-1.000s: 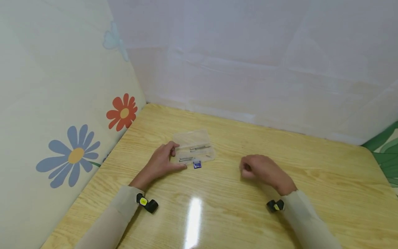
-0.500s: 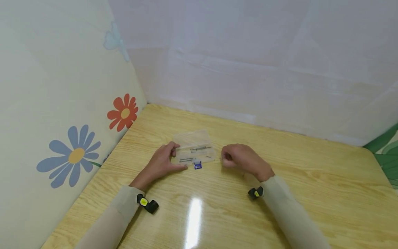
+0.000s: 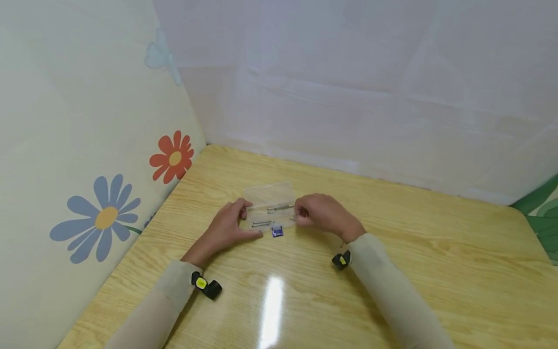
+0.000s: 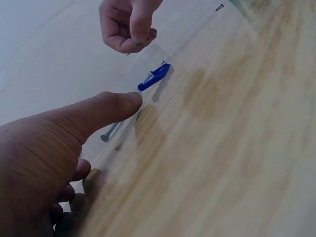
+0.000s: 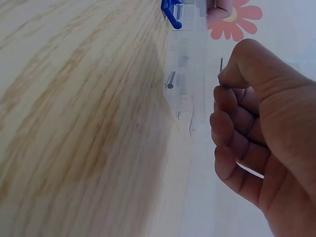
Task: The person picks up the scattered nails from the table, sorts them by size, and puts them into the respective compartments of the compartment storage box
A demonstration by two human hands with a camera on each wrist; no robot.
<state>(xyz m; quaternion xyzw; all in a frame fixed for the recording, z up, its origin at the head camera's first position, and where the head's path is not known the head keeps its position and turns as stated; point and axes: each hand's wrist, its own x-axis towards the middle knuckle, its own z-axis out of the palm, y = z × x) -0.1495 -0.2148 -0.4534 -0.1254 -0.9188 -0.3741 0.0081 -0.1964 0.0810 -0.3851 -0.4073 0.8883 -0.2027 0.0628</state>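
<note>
A clear plastic box (image 3: 283,224) with its lid (image 3: 268,195) raised lies on the table. My left hand (image 3: 226,224) holds its left side, thumb along the front edge and fingers toward the back. A blue latch (image 3: 277,231) hangs at the box's front. Several nails (image 3: 261,224) lie inside; one nail with a flat head (image 5: 171,80) shows through the wall in the right wrist view. My right hand (image 3: 324,213), over the box's right end, pinches a thin nail (image 5: 221,64) between thumb and index finger. Its lower part is hidden by the fingers.
The wood-grain table (image 3: 414,252) extends to the right and front. A small screw or nail (image 4: 219,7) lies on it beyond the box in the left wrist view. A white cloth wall (image 3: 348,97) stands behind; a flowered wall (image 3: 104,121) rises at left.
My right hand has moved left across the table to the box's right end, fingers still pinched. The left hand and the box have stayed in place.
</note>
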